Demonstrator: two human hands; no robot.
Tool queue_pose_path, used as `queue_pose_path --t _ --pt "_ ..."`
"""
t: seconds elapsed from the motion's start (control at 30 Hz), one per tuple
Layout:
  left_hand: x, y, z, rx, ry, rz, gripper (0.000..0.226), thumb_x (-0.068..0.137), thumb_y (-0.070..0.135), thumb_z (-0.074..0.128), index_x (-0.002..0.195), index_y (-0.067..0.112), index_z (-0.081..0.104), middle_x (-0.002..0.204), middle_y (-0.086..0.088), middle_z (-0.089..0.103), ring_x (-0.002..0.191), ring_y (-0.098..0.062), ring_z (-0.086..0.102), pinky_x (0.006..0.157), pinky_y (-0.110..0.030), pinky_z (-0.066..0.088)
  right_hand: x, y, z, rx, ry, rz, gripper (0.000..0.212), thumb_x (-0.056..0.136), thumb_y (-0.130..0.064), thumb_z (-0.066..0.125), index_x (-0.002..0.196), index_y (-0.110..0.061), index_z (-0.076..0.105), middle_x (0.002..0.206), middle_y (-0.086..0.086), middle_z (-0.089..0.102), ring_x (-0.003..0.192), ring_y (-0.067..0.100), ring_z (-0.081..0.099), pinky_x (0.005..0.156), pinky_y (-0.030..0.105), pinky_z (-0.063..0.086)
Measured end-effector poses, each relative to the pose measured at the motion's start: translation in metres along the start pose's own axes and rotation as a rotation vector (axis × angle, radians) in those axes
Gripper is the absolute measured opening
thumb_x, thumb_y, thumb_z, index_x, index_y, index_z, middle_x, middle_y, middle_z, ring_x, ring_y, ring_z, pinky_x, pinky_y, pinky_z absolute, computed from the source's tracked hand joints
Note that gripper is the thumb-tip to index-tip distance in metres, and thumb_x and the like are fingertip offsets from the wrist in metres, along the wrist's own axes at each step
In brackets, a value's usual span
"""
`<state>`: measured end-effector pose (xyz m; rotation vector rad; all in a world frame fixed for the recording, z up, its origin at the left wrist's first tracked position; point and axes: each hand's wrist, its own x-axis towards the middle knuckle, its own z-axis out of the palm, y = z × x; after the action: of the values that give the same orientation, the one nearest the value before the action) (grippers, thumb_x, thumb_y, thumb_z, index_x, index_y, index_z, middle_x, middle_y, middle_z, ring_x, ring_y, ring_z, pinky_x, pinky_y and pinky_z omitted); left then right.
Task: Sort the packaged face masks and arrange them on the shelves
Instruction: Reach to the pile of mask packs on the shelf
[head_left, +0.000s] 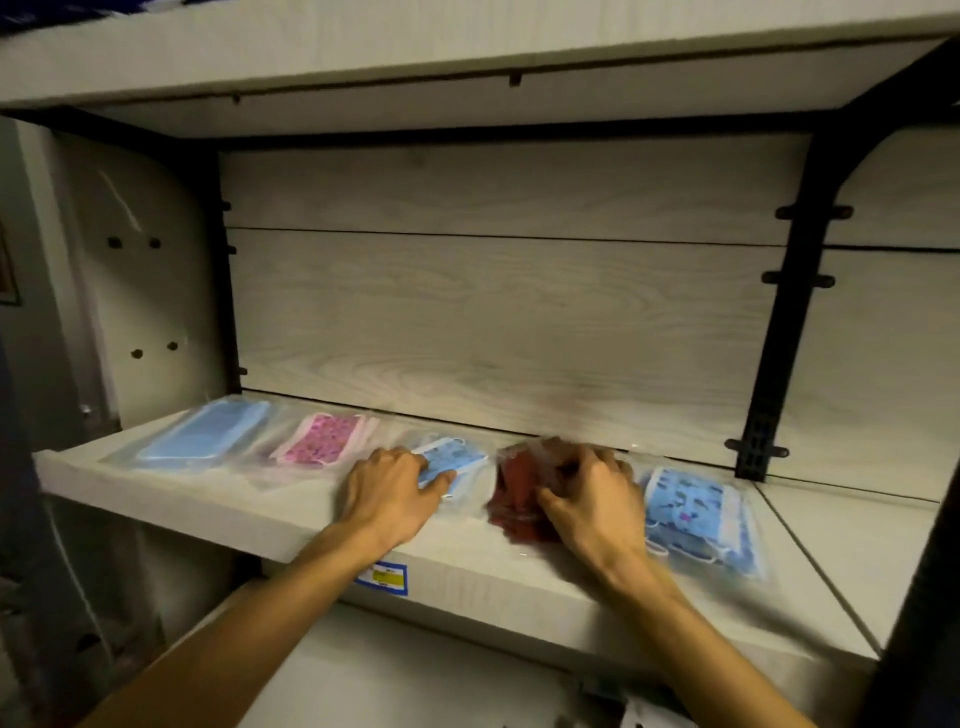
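Pale shelf (270, 512), red mask pack (511, 491) under curled right grip (589, 501), left hand (389, 491) flat on blue pack (454, 457).

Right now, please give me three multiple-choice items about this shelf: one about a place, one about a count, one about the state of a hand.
1. Where does the pink patterned mask pack lie?
A. Right of the plain blue mask pack
B. At the far right end
C. On the upper shelf

2. How many mask packs lie on the pale wooden shelf?
A. Three
B. Five
C. Eight

3. What does the right hand do?
A. Hangs free
B. Grips the dark red mask pack
C. Holds the price label

Key: 1 A, it is second from the left; 2 B, five lie in one row; 3 B, its fingers curl on the pack.
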<state>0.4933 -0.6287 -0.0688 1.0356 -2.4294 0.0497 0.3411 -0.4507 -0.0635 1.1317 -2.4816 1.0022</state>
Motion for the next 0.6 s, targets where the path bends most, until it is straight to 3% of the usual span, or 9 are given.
queue_pose_path --t 0.1,0.27,0.47,0.6 --pt "0.004 -0.003 0.007 -0.005 -0.009 0.086 0.062 0.097 0.065 0.038 0.136 0.022 0.061 0.133 -0.003 0.063 0.118 -0.024 0.056 0.094 -0.035 0.045 0.002 0.001 0.003 -0.082 -0.041 0.025 0.055 0.079 -0.05 0.067 0.129 -0.029 0.061 0.131 0.004 0.06 0.118 0.03 0.054 0.099 0.041 0.047" --pt "0.009 -0.008 0.009 -0.062 -0.007 0.155 0.065 0.101 0.061 0.032 0.15 0.022 0.043 0.147 -0.004 0.05 0.13 -0.026 0.046 0.106 -0.038 0.038 0.007 -0.001 0.008 -0.184 -0.055 0.109 0.059 0.085 -0.061 0.061 0.128 -0.019 0.061 0.134 0.009 0.056 0.12 0.032 0.051 0.1 0.043 0.046" --pt "-0.003 -0.008 0.004 -0.304 0.123 0.184 0.057 0.103 0.053 0.038 0.145 0.018 0.052 0.152 -0.003 0.046 0.136 -0.023 0.044 0.111 -0.037 0.036 -0.003 -0.011 0.009 -0.082 0.036 0.054 0.065 0.099 -0.056 0.043 0.15 -0.018 0.034 0.147 0.011 0.048 0.131 0.03 0.046 0.11 0.048 0.04" --pt "-0.013 -0.009 -0.016 -0.453 0.306 0.223 0.051 0.1 0.046 0.044 0.138 0.018 0.061 0.15 -0.003 0.05 0.131 -0.025 0.051 0.106 -0.04 0.041 -0.013 -0.019 -0.009 -0.163 0.1 -0.087 0.063 0.102 -0.048 0.042 0.155 -0.015 0.029 0.152 0.01 0.042 0.14 0.029 0.037 0.116 0.043 0.032"
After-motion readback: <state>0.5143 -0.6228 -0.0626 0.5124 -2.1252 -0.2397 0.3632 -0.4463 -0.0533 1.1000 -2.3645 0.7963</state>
